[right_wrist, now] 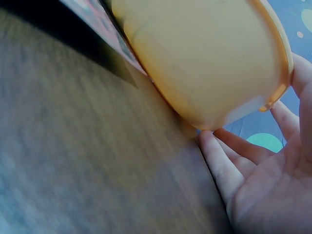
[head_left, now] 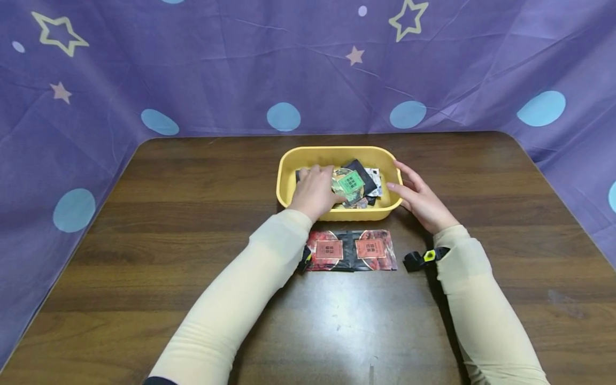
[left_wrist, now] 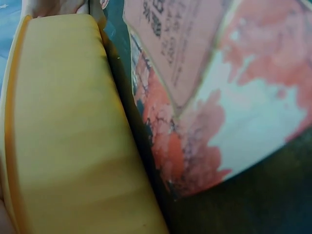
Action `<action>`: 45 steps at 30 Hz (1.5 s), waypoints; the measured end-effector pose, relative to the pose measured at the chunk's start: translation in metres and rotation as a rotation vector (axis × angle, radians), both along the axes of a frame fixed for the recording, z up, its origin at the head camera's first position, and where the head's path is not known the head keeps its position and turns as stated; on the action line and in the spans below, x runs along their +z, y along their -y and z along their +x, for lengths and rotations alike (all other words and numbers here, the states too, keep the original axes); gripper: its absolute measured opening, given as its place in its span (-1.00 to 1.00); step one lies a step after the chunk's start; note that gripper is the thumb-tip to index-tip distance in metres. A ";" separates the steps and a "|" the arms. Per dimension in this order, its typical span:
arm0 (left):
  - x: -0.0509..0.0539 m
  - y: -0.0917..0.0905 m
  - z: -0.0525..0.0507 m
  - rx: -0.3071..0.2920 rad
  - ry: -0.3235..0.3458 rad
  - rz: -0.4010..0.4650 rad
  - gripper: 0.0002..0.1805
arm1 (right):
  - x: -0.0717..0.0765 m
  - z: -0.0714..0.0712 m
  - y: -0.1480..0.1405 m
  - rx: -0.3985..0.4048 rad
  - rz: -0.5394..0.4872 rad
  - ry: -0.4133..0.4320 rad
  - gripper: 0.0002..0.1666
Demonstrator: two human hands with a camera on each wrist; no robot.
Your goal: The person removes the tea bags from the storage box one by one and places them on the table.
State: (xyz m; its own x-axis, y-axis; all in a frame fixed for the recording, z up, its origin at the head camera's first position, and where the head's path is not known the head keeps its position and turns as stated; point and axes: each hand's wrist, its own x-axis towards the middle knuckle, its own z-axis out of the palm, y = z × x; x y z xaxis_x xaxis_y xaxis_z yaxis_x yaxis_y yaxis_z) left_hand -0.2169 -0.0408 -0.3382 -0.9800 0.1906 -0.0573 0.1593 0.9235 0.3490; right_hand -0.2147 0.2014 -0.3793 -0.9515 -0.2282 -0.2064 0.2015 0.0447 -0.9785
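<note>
A yellow plastic bin (head_left: 337,215) holds several small packets. My left hand (head_left: 315,192) reaches over its near left rim, down among the packets; its fingertips are hidden. Beside its thumb lies a packet with a green label (head_left: 350,183), on top of a black packet (head_left: 368,179). My right hand (head_left: 423,203) touches the bin's right end, its fingers extended. In the right wrist view, that hand's fingertips rest against the bin's wall (right_wrist: 204,63) near the base and at the rim. The left wrist view shows the bin's near wall (left_wrist: 73,122).
Two red-labelled packets, a left one (head_left: 329,249) and a right one (head_left: 371,248), lie side by side in front of the bin on the brown wooden table (head_left: 192,214). A purple patterned cloth (head_left: 216,80) hangs behind the table. Black wrist straps (head_left: 417,261) hang at the sleeves.
</note>
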 end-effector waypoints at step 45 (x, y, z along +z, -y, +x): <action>0.005 0.017 0.005 -0.054 -0.114 0.594 -0.54 | 0.000 0.001 0.000 -0.002 0.009 -0.004 -0.14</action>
